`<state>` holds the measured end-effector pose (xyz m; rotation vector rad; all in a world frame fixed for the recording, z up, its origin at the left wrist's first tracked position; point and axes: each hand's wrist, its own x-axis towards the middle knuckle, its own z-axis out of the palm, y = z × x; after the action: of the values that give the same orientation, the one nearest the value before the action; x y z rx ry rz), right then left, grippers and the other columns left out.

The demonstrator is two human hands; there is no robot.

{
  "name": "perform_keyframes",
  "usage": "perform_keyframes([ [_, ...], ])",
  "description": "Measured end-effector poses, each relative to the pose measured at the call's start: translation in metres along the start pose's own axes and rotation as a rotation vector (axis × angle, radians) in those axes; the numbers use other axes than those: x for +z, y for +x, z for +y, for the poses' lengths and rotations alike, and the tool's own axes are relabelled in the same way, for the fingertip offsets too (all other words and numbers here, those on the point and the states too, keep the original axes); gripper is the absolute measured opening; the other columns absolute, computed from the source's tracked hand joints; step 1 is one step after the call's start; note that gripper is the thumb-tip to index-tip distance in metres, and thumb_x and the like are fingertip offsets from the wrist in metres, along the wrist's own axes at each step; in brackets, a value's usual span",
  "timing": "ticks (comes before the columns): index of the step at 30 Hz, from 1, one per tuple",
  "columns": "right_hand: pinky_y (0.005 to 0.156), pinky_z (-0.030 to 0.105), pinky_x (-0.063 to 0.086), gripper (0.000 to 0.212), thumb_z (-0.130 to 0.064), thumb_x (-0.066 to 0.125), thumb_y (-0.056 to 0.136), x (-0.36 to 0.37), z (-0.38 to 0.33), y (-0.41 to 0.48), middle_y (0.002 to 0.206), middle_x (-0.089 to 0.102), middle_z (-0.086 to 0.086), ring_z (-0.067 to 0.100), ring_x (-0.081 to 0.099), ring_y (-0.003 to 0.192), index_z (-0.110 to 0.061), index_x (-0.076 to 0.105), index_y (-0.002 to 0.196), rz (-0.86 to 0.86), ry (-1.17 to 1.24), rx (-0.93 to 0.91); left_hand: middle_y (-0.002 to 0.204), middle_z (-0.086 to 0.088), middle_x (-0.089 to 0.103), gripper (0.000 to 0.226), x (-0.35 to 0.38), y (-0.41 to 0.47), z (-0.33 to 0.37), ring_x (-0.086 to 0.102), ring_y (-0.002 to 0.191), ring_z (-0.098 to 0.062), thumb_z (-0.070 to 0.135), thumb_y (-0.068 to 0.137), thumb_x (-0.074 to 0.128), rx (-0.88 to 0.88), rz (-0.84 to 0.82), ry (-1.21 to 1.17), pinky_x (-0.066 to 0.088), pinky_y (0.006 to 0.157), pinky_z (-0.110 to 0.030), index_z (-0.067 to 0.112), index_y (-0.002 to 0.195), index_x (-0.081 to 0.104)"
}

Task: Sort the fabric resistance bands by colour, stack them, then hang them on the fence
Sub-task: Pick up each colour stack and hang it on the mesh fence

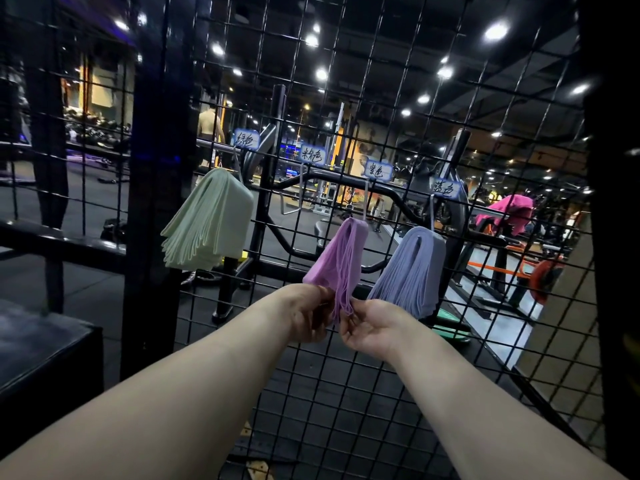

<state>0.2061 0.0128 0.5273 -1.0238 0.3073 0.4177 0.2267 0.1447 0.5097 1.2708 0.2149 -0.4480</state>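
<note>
Three folded stacks of fabric resistance bands hang side by side from hooks on the black wire-mesh fence (156, 202). Left: pale green stack (211, 220), layers fanned at the lower edge. Centre: purple stack (334, 258), loose ends trailing downward. Right: blue stack (412, 268), just beside the purple.

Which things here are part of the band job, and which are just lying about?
Job: green bands; purple bands, lower ends pinched by left hand and right hand; blue bands; fence; labels.
Lying about: pink cloth; black box; orange plate.
</note>
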Motion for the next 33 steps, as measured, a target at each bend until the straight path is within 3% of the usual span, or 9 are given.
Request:
perform_keyframes([
  [4, 0.064, 0.022, 0.039, 0.021, -0.009, 0.051, 0.1, -0.002, -0.001, 0.008, 0.073, 0.06, 0.002, 0.009, 0.048, 0.06, -0.008, 0.064, 0.083, 0.004, -0.015, 0.007, 0.042, 0.004, 0.048, 0.035, 0.0, 0.001, 0.0, 0.042, 0.031, -0.007, 0.012, 0.1, 0.04, 0.006, 0.011, -0.028, 0.026, 0.056, -0.019, 0.016, 0.068, 0.053],
  [11, 0.063, 0.021, 0.04, 0.016, -0.011, 0.053, 0.099, -0.002, 0.0, 0.01, 0.077, 0.061, 0.002, 0.009, 0.049, 0.061, -0.009, 0.066, 0.089, -0.023, -0.013, 0.021, 0.052, 0.003, 0.047, 0.039, -0.004, 0.002, -0.003, 0.042, 0.048, -0.012, 0.016, 0.092, 0.033, 0.004, -0.07, -0.16, 0.024, 0.055, -0.023, 0.016, 0.06, 0.055],
  [17, 0.063, 0.022, 0.04, 0.017, -0.011, 0.053, 0.099, -0.002, 0.0, 0.01, 0.073, 0.063, 0.002, 0.009, 0.049, 0.059, -0.009, 0.065, 0.088, -0.011, -0.002, 0.012, 0.057, -0.001, 0.053, 0.036, -0.008, -0.002, -0.001, 0.044, 0.054, -0.017, 0.025, 0.085, 0.03, 0.006, -0.051, -0.306, 0.024, 0.058, -0.025, 0.015, 0.059, 0.051],
  [21, 0.064, 0.021, 0.04, 0.017, -0.012, 0.053, 0.1, -0.002, 0.0, 0.01, 0.07, 0.064, 0.003, 0.009, 0.049, 0.059, -0.008, 0.066, 0.089, -0.011, 0.003, 0.017, 0.062, -0.005, 0.06, 0.053, -0.013, 0.006, -0.001, 0.048, 0.054, -0.019, 0.045, 0.092, 0.025, -0.011, -0.013, -0.371, 0.029, 0.058, -0.025, 0.009, 0.073, 0.06],
  [25, 0.065, 0.02, 0.041, 0.017, -0.012, 0.055, 0.099, -0.002, 0.0, 0.01, 0.066, 0.065, 0.005, 0.009, 0.049, 0.059, -0.007, 0.067, 0.088, -0.017, 0.015, 0.02, 0.06, 0.006, 0.049, 0.032, -0.009, 0.009, 0.004, 0.042, 0.049, -0.009, 0.038, 0.088, 0.053, -0.001, -0.02, -0.254, 0.027, 0.051, -0.019, 0.018, 0.062, 0.055],
  [28, 0.066, 0.02, 0.041, 0.015, -0.012, 0.056, 0.099, -0.003, 0.0, 0.01, 0.068, 0.066, 0.006, 0.009, 0.05, 0.059, -0.006, 0.067, 0.091, -0.021, 0.014, 0.022, 0.065, 0.004, 0.052, 0.023, -0.011, 0.015, 0.005, 0.044, 0.057, -0.006, 0.024, 0.082, 0.071, -0.008, -0.056, -0.314, 0.026, 0.065, -0.008, 0.013, 0.067, 0.058],
  [29, 0.067, 0.02, 0.041, 0.015, -0.012, 0.056, 0.099, -0.002, 0.0, 0.009, 0.067, 0.066, 0.006, 0.009, 0.05, 0.059, -0.006, 0.067, 0.092, -0.02, 0.014, 0.021, 0.067, 0.003, 0.054, 0.021, -0.012, 0.015, 0.005, 0.047, 0.059, -0.006, 0.021, 0.083, 0.071, -0.004, -0.066, -0.333, 0.027, 0.066, -0.008, 0.011, 0.071, 0.058],
  [33, 0.068, 0.02, 0.04, 0.017, -0.011, 0.054, 0.099, 0.001, 0.001, 0.004, 0.063, 0.065, 0.008, 0.009, 0.049, 0.061, -0.005, 0.066, 0.089, -0.013, 0.024, 0.011, 0.062, 0.002, 0.056, 0.016, -0.012, 0.005, 0.008, 0.051, 0.052, -0.009, 0.016, 0.094, 0.058, 0.048, -0.084, -0.336, 0.033, 0.047, -0.013, 0.009, 0.08, 0.062],
])
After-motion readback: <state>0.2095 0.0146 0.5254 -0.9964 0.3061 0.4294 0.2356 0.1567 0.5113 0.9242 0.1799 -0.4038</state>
